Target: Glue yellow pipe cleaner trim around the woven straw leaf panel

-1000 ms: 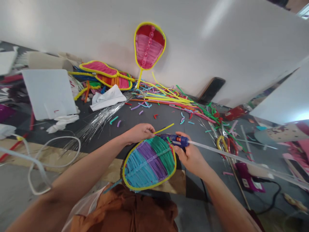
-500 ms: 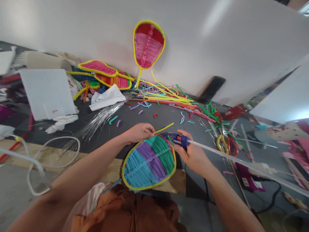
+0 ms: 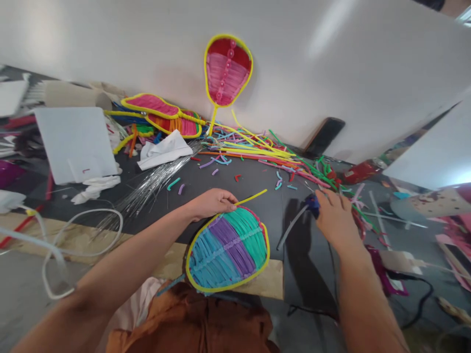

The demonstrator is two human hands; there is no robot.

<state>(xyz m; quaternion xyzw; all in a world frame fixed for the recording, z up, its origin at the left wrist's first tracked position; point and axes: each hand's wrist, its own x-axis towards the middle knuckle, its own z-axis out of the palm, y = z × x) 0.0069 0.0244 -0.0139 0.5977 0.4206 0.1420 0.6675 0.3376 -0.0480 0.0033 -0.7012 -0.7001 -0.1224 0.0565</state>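
Observation:
My left hand point(image 3: 218, 203) is closed in a pinch at the top edge of an oval pipe-cleaner panel point(image 3: 227, 247), striped blue, purple and green. A yellow pipe cleaner point(image 3: 253, 197) edges most of the panel, and its loose end sticks out past my fingertips. The panel's upper right edge shows a bare red-pink rim. To the right, my right hand point(image 3: 335, 218) is over a dark blue hot glue gun point(image 3: 312, 205), fingers curled on its far side. A clear glue stick point(image 3: 292, 228) juts from the gun toward me. Most of the gun is hidden by the hand.
A pink panel with yellow edging point(image 3: 228, 68) leans on the white wall. Behind my hands lie a pile of pipe cleaners point(image 3: 257, 147), a bundle of thin wires point(image 3: 154, 171) and crumpled paper point(image 3: 165, 149). A dark phone point(image 3: 324, 137) and red can point(image 3: 364, 170) stand right.
My right hand has carried the glue gun away from the panel to the right, turning it so the glue stick points toward me. My left hand and the panel have barely moved.

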